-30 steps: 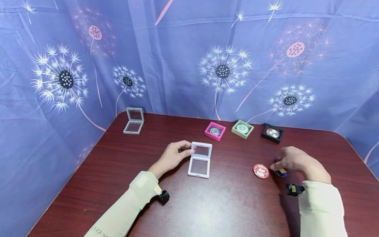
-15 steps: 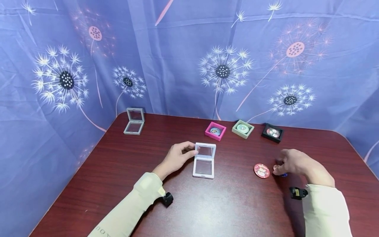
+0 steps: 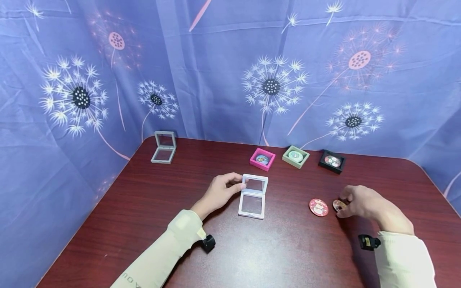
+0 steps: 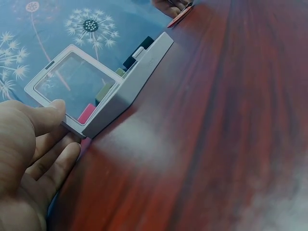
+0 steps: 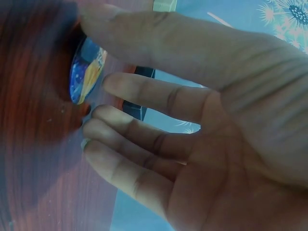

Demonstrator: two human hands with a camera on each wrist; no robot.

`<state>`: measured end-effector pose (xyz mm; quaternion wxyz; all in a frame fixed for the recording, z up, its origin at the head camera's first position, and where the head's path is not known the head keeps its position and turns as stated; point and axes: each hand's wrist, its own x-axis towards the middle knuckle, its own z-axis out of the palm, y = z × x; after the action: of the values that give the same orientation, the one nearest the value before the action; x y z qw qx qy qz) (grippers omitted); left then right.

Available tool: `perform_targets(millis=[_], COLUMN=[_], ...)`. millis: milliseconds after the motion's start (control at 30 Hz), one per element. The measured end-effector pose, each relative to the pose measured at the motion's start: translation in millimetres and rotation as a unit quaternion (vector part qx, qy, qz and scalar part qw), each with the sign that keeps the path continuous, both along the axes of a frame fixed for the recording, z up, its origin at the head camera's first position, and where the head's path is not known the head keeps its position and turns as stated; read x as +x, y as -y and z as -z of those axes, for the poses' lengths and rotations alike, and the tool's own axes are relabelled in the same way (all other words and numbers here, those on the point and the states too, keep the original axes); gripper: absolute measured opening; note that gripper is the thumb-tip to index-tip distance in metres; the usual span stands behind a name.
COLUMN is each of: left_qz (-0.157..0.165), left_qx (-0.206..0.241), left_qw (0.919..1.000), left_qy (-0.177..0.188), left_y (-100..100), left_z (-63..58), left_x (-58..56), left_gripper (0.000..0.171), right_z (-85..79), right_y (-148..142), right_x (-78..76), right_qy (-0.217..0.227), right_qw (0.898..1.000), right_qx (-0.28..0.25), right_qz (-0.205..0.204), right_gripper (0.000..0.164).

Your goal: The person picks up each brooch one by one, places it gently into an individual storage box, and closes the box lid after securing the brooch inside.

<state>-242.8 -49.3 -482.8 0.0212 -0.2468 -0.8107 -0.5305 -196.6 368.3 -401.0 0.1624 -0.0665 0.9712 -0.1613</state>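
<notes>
My left hand (image 3: 223, 192) pinches the raised lid of a white hinged display frame (image 3: 240, 204) between thumb and fingers. The frame stands unfolded on the table, its lower half lying flat and its clear window visible. In the left wrist view the thumb lies on the lid's corner. My right hand (image 3: 365, 204) is at a round blue-and-gold badge (image 3: 338, 205), with thumb and forefinger on either side. The right wrist view shows extended fingers, and the thumb tip overlaps one end of this badge (image 5: 87, 71). Left of it lies a red round badge (image 3: 318, 207).
Three small frames with badges inside stand along the back: pink (image 3: 262, 159), green (image 3: 295, 157) and black (image 3: 332, 161). An unfolded grey frame (image 3: 163, 155) is at the back left corner. A blue dandelion-print cloth (image 3: 216, 80) hangs behind the dark red table (image 3: 288, 256).
My left hand has slid the white frame to the right. My right hand has shifted slightly right and toward me, and more of the blue-and-gold badge shows at its left.
</notes>
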Motion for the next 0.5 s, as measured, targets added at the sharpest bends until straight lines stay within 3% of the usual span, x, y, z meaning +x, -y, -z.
perform_targets(millis=[300, 500], left_qz=[0.004, 0.044], left_qx=[-0.001, -0.014], left_qw=[1.0, 0.9974], left_qy=[0.005, 0.055], left_y=[-1.8, 7.3], left_z=[-1.6, -2.4], left_x=[1.5, -0.9], left_gripper=[0.02, 0.034], right_z=[1.3, 1.3], right_y=[-3.0, -2.9], right_x=[-1.4, -0.7], right_qy=[0.004, 0.004], right_qw=[1.0, 1.0], right_qx=[0.0, -0.002], right_qz=[0.004, 0.004], right_gripper=[0.058, 0.057])
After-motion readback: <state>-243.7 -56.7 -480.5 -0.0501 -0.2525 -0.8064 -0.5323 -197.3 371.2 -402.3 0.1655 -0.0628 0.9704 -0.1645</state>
